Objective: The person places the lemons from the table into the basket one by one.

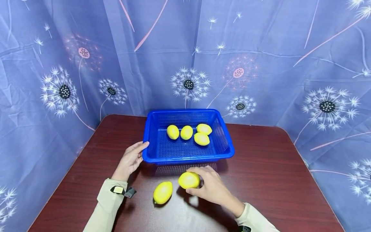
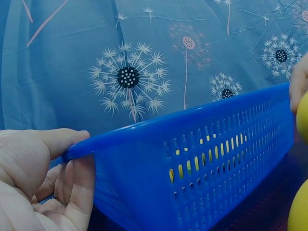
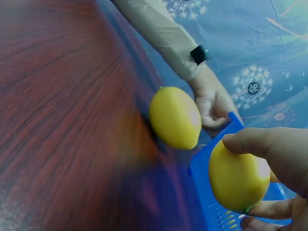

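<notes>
A blue plastic basket (image 1: 185, 159) stands on the table with several lemons in it, among them one lemon (image 1: 173, 132) at its left. My left hand (image 1: 131, 160) grips the basket's left rim, thumb on top and fingers beneath, as the left wrist view shows. In front of the basket my right hand (image 1: 211, 184) holds a lemon (image 1: 189, 180) between thumb and fingers; the right wrist view shows this lemon (image 3: 239, 177) up close. Another lemon (image 1: 163, 192) lies on the table, left of the held one.
The dark red wooden table (image 1: 261, 180) has rounded far corners. Behind it and along both sides hangs a blue curtain (image 1: 156, 74) with a dandelion print. Each wrist carries a strap, the left one with a small device (image 1: 118, 189).
</notes>
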The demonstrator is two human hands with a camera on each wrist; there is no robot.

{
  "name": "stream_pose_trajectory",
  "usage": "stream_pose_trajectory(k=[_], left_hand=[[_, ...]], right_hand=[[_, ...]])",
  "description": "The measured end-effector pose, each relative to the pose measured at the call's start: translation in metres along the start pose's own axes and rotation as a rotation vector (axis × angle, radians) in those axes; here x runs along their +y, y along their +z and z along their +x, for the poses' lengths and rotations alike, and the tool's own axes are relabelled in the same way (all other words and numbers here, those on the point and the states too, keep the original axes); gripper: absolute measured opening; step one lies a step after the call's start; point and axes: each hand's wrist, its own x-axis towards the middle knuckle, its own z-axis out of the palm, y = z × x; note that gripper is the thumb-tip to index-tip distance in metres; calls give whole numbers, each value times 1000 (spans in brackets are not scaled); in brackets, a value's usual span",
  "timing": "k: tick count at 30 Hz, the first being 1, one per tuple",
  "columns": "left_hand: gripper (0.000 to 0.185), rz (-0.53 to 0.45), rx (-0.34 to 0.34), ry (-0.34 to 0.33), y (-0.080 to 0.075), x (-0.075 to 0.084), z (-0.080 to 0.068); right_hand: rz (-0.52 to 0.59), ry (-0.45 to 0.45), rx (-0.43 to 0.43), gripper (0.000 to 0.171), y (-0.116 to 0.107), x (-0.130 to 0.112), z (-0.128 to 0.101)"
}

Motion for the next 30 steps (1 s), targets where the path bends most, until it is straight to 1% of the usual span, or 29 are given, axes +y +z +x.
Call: stream_pose_trajectory(k=[7, 12, 16, 20, 23, 28, 30], left_hand=[[9, 0, 2, -2, 1, 0, 2], [6, 17, 14, -3, -1, -1, 1], [4, 17, 17, -2, -1, -1, 1], [5, 6, 10, -3, -1, -1, 1], [6, 7, 9, -6, 0, -1, 1], [3, 9, 9, 2, 0, -2, 0], [4, 3, 9, 9, 0, -2, 1]], right_hand=[[7, -28, 11, 59, -22, -10, 1], [24, -50, 28, 61, -42, -20, 5], [22, -65, 34, 62, -60, -25, 11], [19, -97, 34, 60, -79, -26, 21], [21, -101, 13, 59, -92, -25, 29], [25, -78, -40, 59, -112, -22, 45], [28, -86, -61, 58, -119, -19, 53]])
